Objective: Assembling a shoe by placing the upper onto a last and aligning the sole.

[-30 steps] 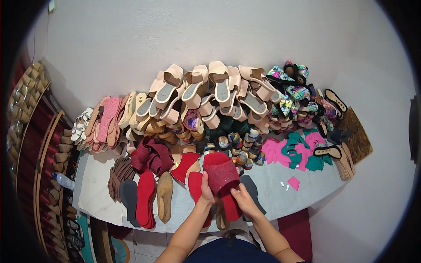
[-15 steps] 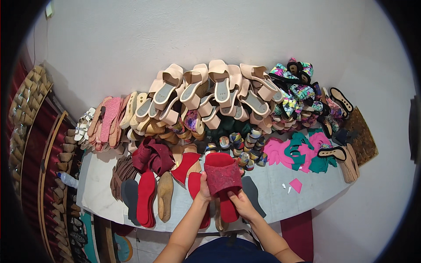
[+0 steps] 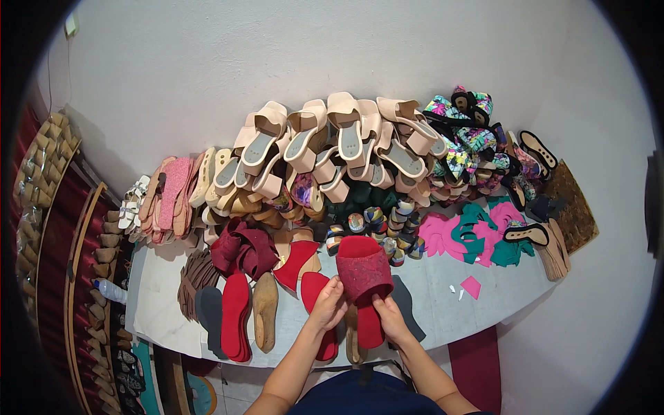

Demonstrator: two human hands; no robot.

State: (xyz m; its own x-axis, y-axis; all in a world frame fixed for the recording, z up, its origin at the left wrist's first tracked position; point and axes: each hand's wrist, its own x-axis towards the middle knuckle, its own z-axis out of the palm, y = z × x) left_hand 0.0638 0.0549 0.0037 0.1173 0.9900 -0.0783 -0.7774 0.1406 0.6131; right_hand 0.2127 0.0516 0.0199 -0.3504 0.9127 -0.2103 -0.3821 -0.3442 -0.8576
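A red slipper sole with a dark red, speckled strap (image 3: 364, 278) is held up over the table's front half. My right hand (image 3: 389, 319) grips it from the right, the thumb by the strap's lower edge and the fingers behind the sole. My left hand (image 3: 329, 306) is at the strap's left edge, loosely bent, its thumb apart from the fingers; whether the fingertips touch the strap is hard to tell. Under my hands lie red soles (image 3: 312, 290), a wooden shoe last (image 3: 355, 335) and a dark grey sole (image 3: 404, 304).
Beige heeled sandals (image 3: 349, 138) are piled against the wall. Left of my hands are stacked red soles (image 3: 236, 318), another wooden last (image 3: 265, 311) and dark red straps (image 3: 242, 249). Pink and green scraps (image 3: 477, 232) lie right. Racks of lasts (image 3: 97, 311) stand left of the table (image 3: 162, 304).
The slipper has shifted right and turned a little. My left hand has eased away from the strap's side, while my right hand keeps its grip.
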